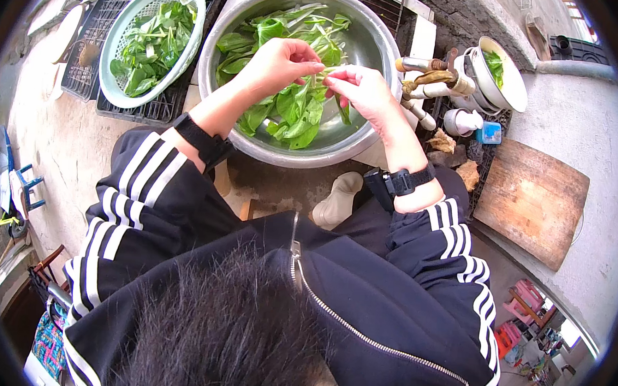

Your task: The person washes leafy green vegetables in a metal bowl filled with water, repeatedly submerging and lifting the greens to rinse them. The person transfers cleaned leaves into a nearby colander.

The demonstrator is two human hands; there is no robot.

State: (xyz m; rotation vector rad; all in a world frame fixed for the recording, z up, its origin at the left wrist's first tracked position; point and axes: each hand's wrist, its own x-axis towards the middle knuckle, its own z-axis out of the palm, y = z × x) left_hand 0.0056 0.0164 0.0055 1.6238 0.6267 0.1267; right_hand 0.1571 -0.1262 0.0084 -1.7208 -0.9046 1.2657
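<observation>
A wide metal basin (311, 160) stands before me with loose leafy greens (274, 31) in it. Above its middle, my left hand (285, 61) pinches the pale stem end of a leafy green between thumb and fingers. From the other side my right hand (365, 93) grips the same stalk, its fingertips nearly meeting those of the left. Broad leaves (298, 115) hang below the two hands, and I cannot tell which belong to the held stalk. Part of the stalk is hidden behind the fingers.
Left of the basin, a pale green plastic colander (115, 88) of leaves rests on black plastic crates (93, 36). Pipes with a tap (427, 78) stick out close by my right hand. Beyond are white bowls (515, 81), a blue box (489, 133) and a wooden board (534, 201).
</observation>
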